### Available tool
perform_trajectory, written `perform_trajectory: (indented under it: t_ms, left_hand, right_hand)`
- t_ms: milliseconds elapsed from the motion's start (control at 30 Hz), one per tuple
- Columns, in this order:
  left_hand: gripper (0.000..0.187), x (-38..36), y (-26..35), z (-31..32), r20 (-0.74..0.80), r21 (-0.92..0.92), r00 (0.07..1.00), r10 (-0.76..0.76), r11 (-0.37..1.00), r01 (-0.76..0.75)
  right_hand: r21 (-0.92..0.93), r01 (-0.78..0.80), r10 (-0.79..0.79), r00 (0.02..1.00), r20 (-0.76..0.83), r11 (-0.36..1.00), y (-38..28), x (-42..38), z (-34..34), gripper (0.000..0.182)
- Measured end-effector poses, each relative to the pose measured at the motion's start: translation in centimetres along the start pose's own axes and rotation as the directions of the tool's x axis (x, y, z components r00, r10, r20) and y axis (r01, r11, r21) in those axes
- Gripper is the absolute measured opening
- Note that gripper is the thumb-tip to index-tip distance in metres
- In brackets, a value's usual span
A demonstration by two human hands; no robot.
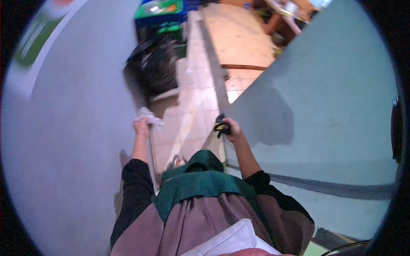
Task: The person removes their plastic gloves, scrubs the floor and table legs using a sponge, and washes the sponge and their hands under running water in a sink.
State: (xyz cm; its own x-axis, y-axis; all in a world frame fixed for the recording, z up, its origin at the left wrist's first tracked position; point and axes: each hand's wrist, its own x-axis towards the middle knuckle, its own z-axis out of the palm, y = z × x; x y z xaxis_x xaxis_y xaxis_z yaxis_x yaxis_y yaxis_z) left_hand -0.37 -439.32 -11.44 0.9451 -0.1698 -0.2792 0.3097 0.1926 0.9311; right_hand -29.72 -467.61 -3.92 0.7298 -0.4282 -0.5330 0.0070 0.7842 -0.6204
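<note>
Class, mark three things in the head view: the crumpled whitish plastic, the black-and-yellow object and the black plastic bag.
Crumpled whitish plastic (147,115): head view, middle of its folds.
Black-and-yellow object (221,127): head view, its yellow part.
Black plastic bag (153,68): head view, middle of its shiny side.

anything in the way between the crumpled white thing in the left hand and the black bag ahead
Nothing visible does: the left hand holds the crumpled white thing, the black bag is ahead, and no separate object shows between them, though blur hides fine detail.

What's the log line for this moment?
left hand: holding white wad | right hand: holding dark item, unclear | black bag: ahead, left
</note>
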Motion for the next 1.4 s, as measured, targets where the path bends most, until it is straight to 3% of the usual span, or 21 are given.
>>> perform_trajectory:
  t_ms: [100, 267, 300, 367, 400, 467, 500, 533, 567, 667, 733, 833, 867, 900, 967, 1000, 1033, 1100, 1133, 1167, 1400]
  left_hand:
    - [0.023, 11.2, 5.2, 7.8, -0.029, 0.21, 0.888, 0.459, 0.871, -0.444]
    - [0.027, 24.5, 9.6, 15.2, 0.081, 0.751, 0.712, 0.697, 0.427, -0.503]
    - [0.027, 27.6, 9.5, 16.7, 0.066, 0.748, 0.702, 0.709, 0.431, -0.506]
    - [0.028, 31.5, 8.3, 17.5, 0.24, 0.776, 0.595, 0.767, 0.217, -0.593]
    - [0.03, 32.5, 8.3, 18.6, 0.201, 0.82, 0.658, 0.726, 0.244, -0.518]
    - [0.025, 31.4, 10.2, 21.3, 0.37, 0.891, 0.765, 0.528, 0.031, -0.453]
    - [0.026, 34.5, 8.9, 20.4, 0.232, 0.844, 0.853, 0.467, 0.339, -0.415]
    - [0.029, 35.1, 7.7, 18.6, 0.24, 0.802, 0.816, 0.526, 0.367, -0.472]
    - [0.033, 35.1, 7.2, 18.9, 0.248, 0.861, 0.767, 0.592, 0.228, -0.455]
    - [0.032, 37.8, 3.9, 19.5, 0.206, 0.893, 0.802, 0.561, 0.228, -0.389]
    - [0.029, 41.7, 3.6, 20.8, 0.039, 0.943, 0.919, 0.393, 0.29, -0.164]
    - [0.025, 43.1, 4.3, 22.6, -0.2, 0.925, 0.895, 0.398, 0.378, 0.039]
    - [0.023, 44.9, 3.2, 22.8, -0.09, 0.974, 0.8, 0.593, 0.219, -0.053]
    - [0.023, 45.1, 4.0, 24.1, -0.093, 0.978, 0.806, 0.584, 0.207, -0.037]
    - [0.025, 45.8, 6.2, 26.9, 0.247, 0.969, 0.845, 0.475, -0.099, -0.228]
    - [0.033, 48.0, 4.4, 27.3, 0.077, 0.993, 0.974, 0.215, 0.069, -0.094]
    - [0.033, 49.1, 2.6, 27.1, 0.085, 0.994, 0.976, 0.198, 0.056, -0.098]
    - [0.042, 52.0, -0.8, 26.3, 0.242, 0.958, 0.945, -0.222, -0.1, -0.269]
    - [0.044, 53.3, -4.6, 23.6, 0.214, 0.95, 0.971, -0.103, 0.253, -0.183]
    - [0.046, 46.4, 3.8, 30.0, 0.28, 0.95, 0.951, -0.132, 0.183, -0.254]
    - [0.048, 44.3, 4.5, 35.9, 0.194, 0.969, 0.929, -0.316, -0.084, -0.231]
  right_hand:
    - [-0.011, 0.032, -0.032, 0.998, -0.055, 0.999, -3.3, 3.3, 0.9, 0.015]
    - [-0.004, 0.051, -0.051, 0.993, -0.103, 0.999, -9.6, 10.5, 1.9, 0.018]
    - [-0.016, 0.059, -0.06, 0.995, -0.085, 0.998, -11.8, 12.6, 2.6, 0.018]
    - [-0.071, 0.136, -0.136, 0.991, 0.012, 0.988, -14.4, 14.6, 2.2, 0.019]
    - [-0.07, 0.157, -0.161, 0.985, -0.059, 0.985, -15.0, 16.1, 2.1, 0.02]
    - [-0.146, 0.097, -0.124, 0.973, -0.195, 0.985, -18.2, 19.7, 2.7, 0.023]
    - [-0.083, 0.04, -0.051, 0.989, -0.137, 0.996, -18.6, 23.0, 1.2, 0.026]
    - [-0.097, 0.021, -0.031, 0.994, -0.106, 0.995, -18.8, 21.5, 2.0, 0.027]
    - [-0.105, 0.018, -0.026, 0.997, -0.069, 0.994, -20.6, 22.6, 2.8, 0.029]
    - [-0.052, 0.034, -0.039, 0.995, -0.096, 0.998, -24.0, 28.7, 1.4, 0.029]
    - [-0.034, 0.018, -0.022, 0.991, -0.134, 0.999, -27.2, 32.2, 4.3, 0.029]
    - [-0.11, 0.09, -0.105, 0.984, -0.144, 0.99, -29.6, 36.2, 3.0, 0.03]
    - [-0.088, 0.06, -0.077, 0.976, -0.203, 0.994, -30.6, 38.3, 3.2, 0.03]
    - [-0.065, 0.036, -0.052, 0.964, -0.262, 0.997, -31.8, 39.7, 3.2, 0.03]
    - [-0.036, 0.042, -0.049, 0.978, -0.204, 0.998, -33.7, 42.2, 3.3, 0.03]
    - [-0.039, 0.042, -0.05, 0.973, -0.224, 0.998, -34.6, 43.5, 3.1, 0.031]
    - [-0.042, 0.047, -0.055, 0.968, -0.246, 0.998, -35.6, 44.7, 2.7, 0.031]
    - [0.004, 0.029, -0.027, 0.962, -0.271, 1.0, -38.0, 47.5, 1.7, 0.028]
    - [0.042, 0.035, -0.02, 0.95, -0.311, 0.999, -39.2, 49.1, 0.7, 0.029]
    - [0.078, 0.041, -0.011, 0.935, -0.354, 0.996, -40.5, 50.7, -0.8, 0.03]
    - [0.013, -0.056, 0.057, 0.925, -0.375, 0.998, -53.5, 61.4, -4.3, 0.025]
